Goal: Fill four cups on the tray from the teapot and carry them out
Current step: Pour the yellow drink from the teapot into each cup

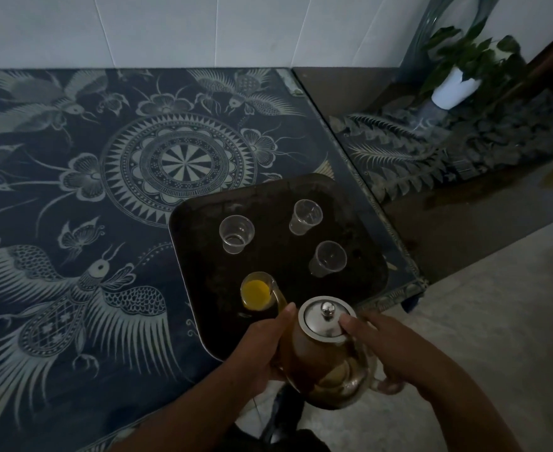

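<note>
A dark square tray (203, 321) lies on the patterned table. Three clear cups stand on it with no tea in them: one at the left (236, 233), one at the far right (305, 216), one at the near right (327, 258). The nearest cup (257, 291) holds yellow tea. A glass teapot (328, 360) with a steel lid is tilted, its spout over that cup's rim. My left hand (262, 347) cups the pot's left side. My right hand (386, 350) holds the handle, one finger pressing on the lid.
The table (73, 190) has a dark blue cloth with bird and flower patterns under glass. A second, lower table (464, 190) stands to the right with a white potted plant (457, 83). A white tiled wall runs behind. Pale floor lies at the right.
</note>
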`<control>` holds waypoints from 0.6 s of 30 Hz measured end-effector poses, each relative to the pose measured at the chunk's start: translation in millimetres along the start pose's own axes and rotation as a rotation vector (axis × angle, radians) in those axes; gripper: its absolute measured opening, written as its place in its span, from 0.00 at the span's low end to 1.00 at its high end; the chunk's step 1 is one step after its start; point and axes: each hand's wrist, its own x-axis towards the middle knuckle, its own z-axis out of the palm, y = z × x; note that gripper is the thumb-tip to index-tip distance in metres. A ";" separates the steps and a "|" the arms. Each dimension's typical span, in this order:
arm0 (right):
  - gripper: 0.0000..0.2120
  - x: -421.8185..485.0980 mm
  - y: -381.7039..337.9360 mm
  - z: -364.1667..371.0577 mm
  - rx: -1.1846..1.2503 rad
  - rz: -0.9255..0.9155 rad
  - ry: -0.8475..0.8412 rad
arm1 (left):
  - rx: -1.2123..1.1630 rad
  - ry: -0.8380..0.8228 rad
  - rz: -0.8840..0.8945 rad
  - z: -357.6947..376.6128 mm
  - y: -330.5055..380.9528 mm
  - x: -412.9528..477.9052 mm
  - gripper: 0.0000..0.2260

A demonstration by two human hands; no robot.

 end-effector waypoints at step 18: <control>0.17 69.8 77.6 -119.6 0.120 -0.253 -0.167 | 0.218 0.335 0.194 145.4 16.1 16.8 0.20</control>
